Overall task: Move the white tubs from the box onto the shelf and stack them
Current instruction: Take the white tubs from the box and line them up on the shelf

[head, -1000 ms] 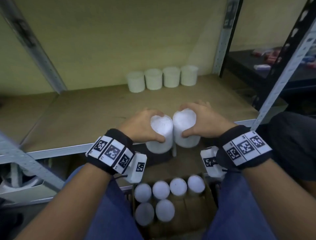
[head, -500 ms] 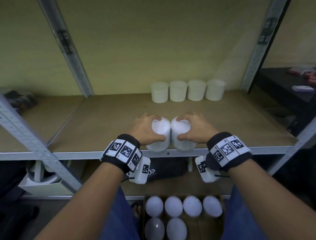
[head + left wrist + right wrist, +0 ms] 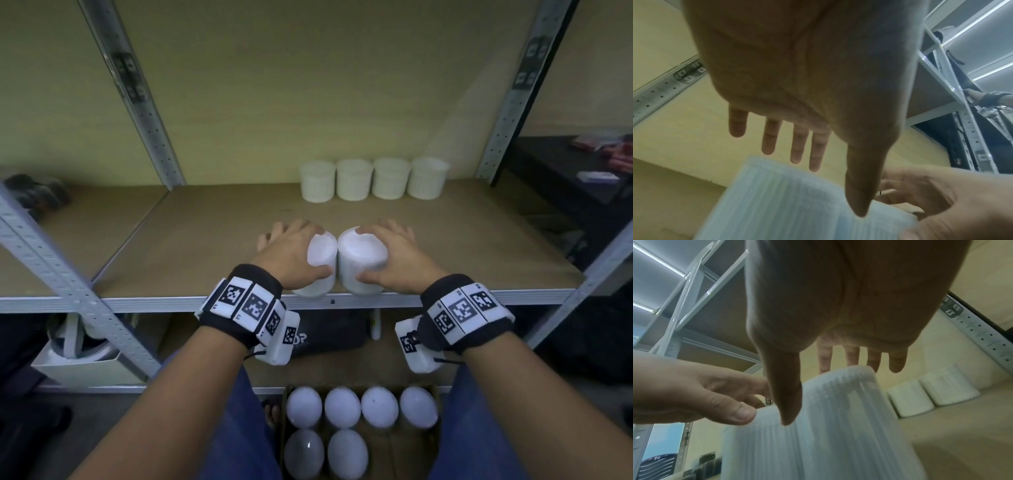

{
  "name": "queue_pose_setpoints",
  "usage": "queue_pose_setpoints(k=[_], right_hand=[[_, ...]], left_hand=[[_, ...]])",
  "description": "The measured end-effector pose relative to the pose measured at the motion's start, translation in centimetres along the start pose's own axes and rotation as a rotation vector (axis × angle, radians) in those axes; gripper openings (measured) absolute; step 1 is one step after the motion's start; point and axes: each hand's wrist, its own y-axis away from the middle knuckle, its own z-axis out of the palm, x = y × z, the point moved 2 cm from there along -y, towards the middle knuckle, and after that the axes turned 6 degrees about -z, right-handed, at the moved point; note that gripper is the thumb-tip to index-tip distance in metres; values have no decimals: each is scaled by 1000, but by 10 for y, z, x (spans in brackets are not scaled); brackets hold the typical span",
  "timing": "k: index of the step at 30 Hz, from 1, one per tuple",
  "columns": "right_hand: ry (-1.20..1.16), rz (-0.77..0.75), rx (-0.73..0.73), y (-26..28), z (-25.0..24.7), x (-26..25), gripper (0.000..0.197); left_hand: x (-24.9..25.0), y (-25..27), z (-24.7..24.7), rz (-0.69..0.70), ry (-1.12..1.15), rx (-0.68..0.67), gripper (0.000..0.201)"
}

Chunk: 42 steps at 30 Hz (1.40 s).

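Note:
Two white ribbed tubs stand side by side, touching, at the front edge of the wooden shelf (image 3: 205, 246). My left hand (image 3: 294, 250) holds the left tub (image 3: 317, 263), thumb on its near side and fingers over the far rim. The right hand (image 3: 394, 260) holds the right tub (image 3: 361, 253) the same way. In the left wrist view the left hand (image 3: 818, 81) spans its tub (image 3: 787, 203); in the right wrist view the right hand (image 3: 838, 305) spans its tub (image 3: 828, 426). Several tubs (image 3: 373, 178) stand in a row at the shelf's back. The cardboard box (image 3: 394, 455) below holds several more tubs (image 3: 342, 407).
Grey perforated rack posts rise at the back left (image 3: 137, 102) and back right (image 3: 513, 102). A slanted brace (image 3: 51, 260) crosses the front left. Under the shelf lie a black bag (image 3: 325, 335) and a white carton (image 3: 78, 363). A dark table (image 3: 582, 178) stands to the right.
Both hands have carried their tubs up and forward from above the box to the shelf's front edge. My view has lifted toward the shelf's back wall.

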Motion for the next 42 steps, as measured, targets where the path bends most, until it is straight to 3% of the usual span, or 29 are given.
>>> queue_pose_setpoints(k=[5,8,17,24,42], right_hand=[[41,-64,79,11,-8,3,36],[83,-94,62,12,-10,2,27],[132,-119,62,2,-8,-4,25],[167,-160,32,-22,1,-17,28],[215,-223,27,-139,44,-59,31]], left_hand=[[6,13,1,65,121,87,40],[9,20,4,94,92,65,38],[-1,13,8,92,157,147,37],[-22,-4,2,15,182,145,36],[-100,-78,-20,-122,187,196,35]])
